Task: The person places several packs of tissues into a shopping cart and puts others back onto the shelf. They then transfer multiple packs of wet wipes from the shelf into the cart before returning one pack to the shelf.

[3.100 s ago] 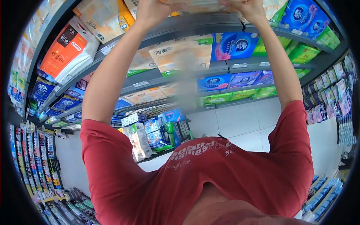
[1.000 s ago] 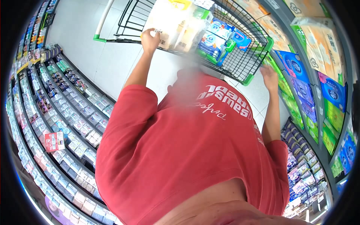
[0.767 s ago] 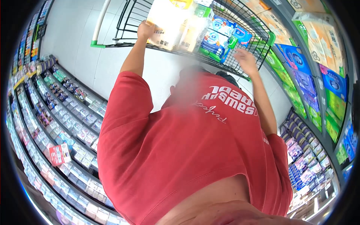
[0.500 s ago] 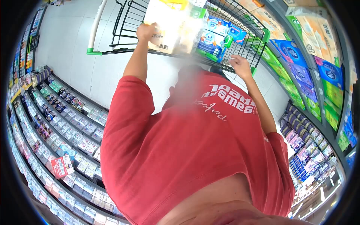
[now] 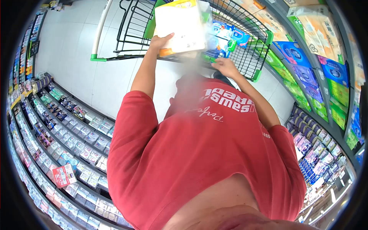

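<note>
A large white tissue pack (image 5: 180,27) with yellow and orange edges is raised over the shopping cart (image 5: 243,61). At its left edge, my left hand (image 5: 160,41) grips it, thumb lying across the front face. My right hand (image 5: 227,67) is open, its loosely bent fingers pointing left at the cart's near side, close to the lower right of the pack. Blue and green tissue packs (image 5: 239,37) lie in the cart just beyond that hand. A blurred patch covers part of the big pack's lower right side.
Shelves of large orange-white packs (image 5: 318,32), blue packs (image 5: 332,69) and green packs rise along the right. Tiered shelves of small packages (image 5: 82,145) with a red-white sign (image 5: 64,175) curve along the left. The cart's white handle (image 5: 101,28) stands left over pale floor tiles (image 5: 69,46).
The large pack has shifted right and turned, showing a plainer white face, with my left hand still on it. My right hand has moved left along the cart's near side.
</note>
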